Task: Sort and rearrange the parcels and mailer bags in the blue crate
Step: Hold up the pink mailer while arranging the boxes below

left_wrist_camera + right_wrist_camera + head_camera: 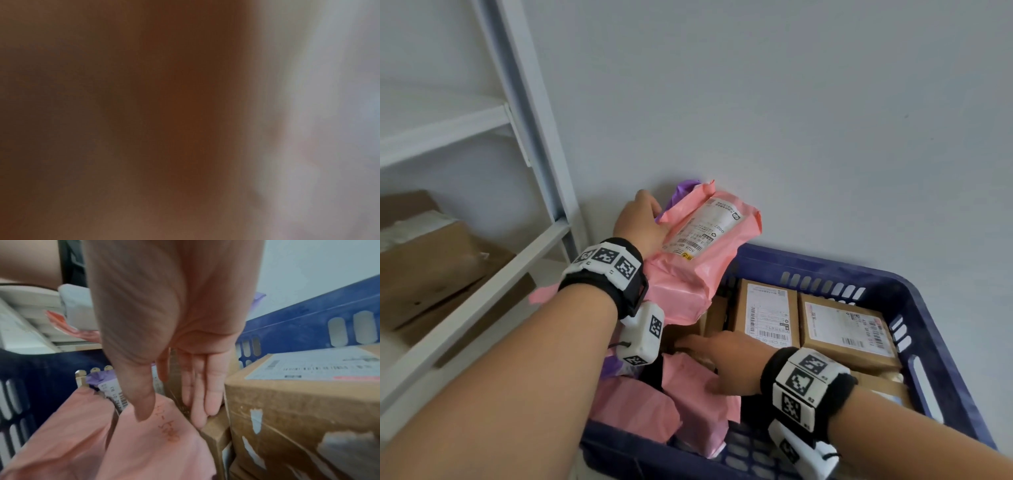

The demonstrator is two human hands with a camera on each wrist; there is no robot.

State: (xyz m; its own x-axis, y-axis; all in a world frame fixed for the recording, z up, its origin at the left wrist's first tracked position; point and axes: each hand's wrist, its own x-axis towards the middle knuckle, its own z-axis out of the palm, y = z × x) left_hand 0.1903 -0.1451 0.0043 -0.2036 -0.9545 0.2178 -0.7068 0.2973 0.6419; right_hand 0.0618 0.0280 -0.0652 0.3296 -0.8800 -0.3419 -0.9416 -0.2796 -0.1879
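left hand (pixel 642 222): grips pink mailer bags (pixel 698 246) bunched above the blue crate's (pixel 941 308) far-left corner | right hand (pixel 185 353): released, straight fingers (pixel 200 404) slid beside a small cardboard box (pixel 216 431) inside the crate | bags likely light, soft, slippery: gather film in a fistful | cardboard parcels (pixel 846 329) along the crate's far wall, likely stiff: take by opposite faces

The blue crate (pixel 914 294) is moulded plastic, matt and faintly scuffed, with slotted walls. The pink mailer bag (pixel 698 246) is thin crinkled plastic film with a soft sheen, and a smooth white paper label is stuck to it. The cardboard boxes (pixel 849 329) are plain brown card, matt and a little rough, with torn tape marks on one side. The shelf frame (pixel 530 113) looks like white-painted metal, smooth.
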